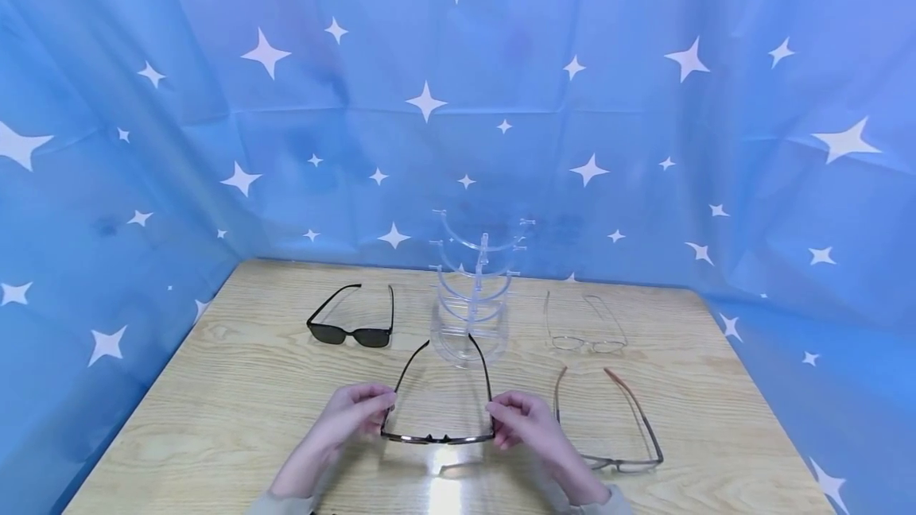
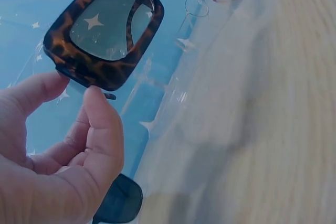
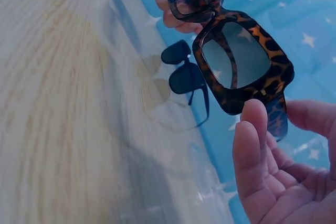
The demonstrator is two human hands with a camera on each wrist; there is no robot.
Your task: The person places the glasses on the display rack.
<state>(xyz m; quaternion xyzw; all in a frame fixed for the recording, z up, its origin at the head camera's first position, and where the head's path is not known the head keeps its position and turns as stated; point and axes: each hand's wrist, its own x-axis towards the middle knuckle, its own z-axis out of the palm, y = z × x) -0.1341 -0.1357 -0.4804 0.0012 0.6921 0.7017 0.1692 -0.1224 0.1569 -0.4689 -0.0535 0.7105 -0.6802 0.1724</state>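
Tortoiseshell sunglasses [image 1: 430, 440] with large squarish rims are held up between both hands over the front of the table, temples unfolded and pointing away. My left hand [image 1: 355, 413] pinches the left corner by the hinge with thumb and fingers. At the opposite hinge, my right hand [image 1: 528, 421] grips the other corner the same way. Mottled brown and black shows on the sunglasses [image 2: 107, 72] in the left wrist view. A clear display stand [image 1: 478, 284] with several curved tiers stands just beyond the temple tips, bearing no glasses.
Black sunglasses [image 1: 373, 338] lie unfolded at the back left. Thin wire-framed glasses [image 1: 608, 347] lie to the right of the stand. Glasses with brownish temples [image 1: 648, 426] rest close beside my right hand. A blue starred curtain [image 1: 515, 62] hangs behind the wooden table [image 1: 236, 396].
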